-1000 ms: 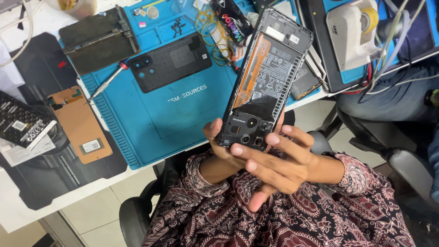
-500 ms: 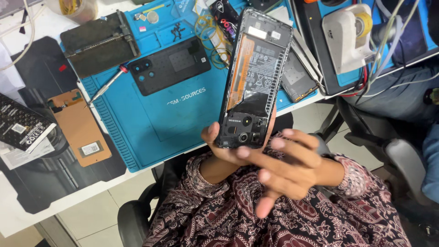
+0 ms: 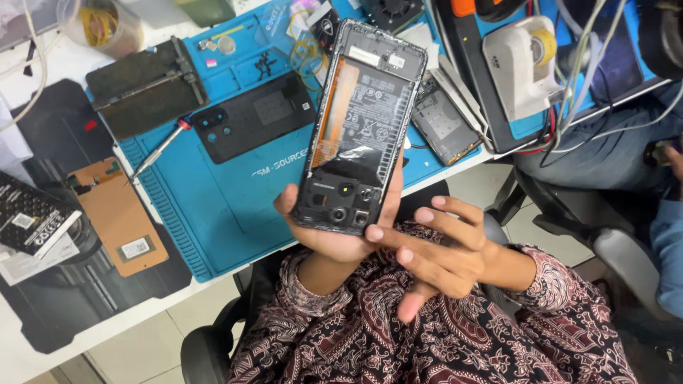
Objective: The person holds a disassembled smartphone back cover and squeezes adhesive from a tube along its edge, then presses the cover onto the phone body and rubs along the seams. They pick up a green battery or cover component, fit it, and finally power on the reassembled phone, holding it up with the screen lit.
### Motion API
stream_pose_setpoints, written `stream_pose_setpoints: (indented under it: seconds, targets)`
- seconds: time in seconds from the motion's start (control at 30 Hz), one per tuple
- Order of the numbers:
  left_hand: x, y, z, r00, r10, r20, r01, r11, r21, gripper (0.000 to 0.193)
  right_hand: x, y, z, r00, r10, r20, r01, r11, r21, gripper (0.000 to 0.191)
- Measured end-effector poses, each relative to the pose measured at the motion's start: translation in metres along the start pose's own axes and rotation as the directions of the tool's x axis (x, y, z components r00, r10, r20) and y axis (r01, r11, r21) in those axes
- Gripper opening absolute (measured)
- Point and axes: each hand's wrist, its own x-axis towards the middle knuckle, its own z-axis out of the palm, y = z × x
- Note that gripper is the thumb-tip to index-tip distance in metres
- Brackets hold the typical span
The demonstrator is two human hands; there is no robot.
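A: Item one, left hand [image 3: 341, 238]?
B: Closed around the lower end of an opened phone [image 3: 363, 128], back cover off, battery and camera modules showing; held upright above the lap, its top over the desk edge.

A: Right hand [image 3: 441, 252]?
B: Just beside the left, fingers spread loosely, holding nothing; fingertips [image 3: 375, 232] touching the phone's lower corner (contact looks light).

A: Beyond the hands?
B: Blue work mat [image 3: 213, 199] on the desk [image 3: 43, 341], behind the phone. On it, up-left of the hands, a black back cover [image 3: 252, 117] and a screwdriver [image 3: 160, 149]. Further left, a tan panel [image 3: 117, 217]. Up-right, a white tape dispenser [image 3: 516, 60].
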Motion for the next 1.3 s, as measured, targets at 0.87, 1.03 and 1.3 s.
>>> stream_pose_setpoints:
  seconds: [0.87,1.03,1.3]
  targets:
    - [-0.005,0.005,0.001,0.959,-0.268,0.096,0.28,0.949,-0.147,0.096,0.029,0.059,-0.03,0.99,-0.137,-0.041,0.134,0.988,-0.078,0.082]
    - [-0.008,0.008,-0.003,0.934,-0.298,0.199,0.325,0.938,-0.122,0.091,0.023,0.063,-0.025,0.982,-0.182,0.055,0.183,0.983,-0.008,0.081]
    - [-0.003,0.0,0.004,0.977,-0.214,-0.005,0.213,0.974,-0.08,0.092,0.0,0.092,-0.037,0.999,0.04,-0.011,-0.041,0.956,-0.29,0.074]
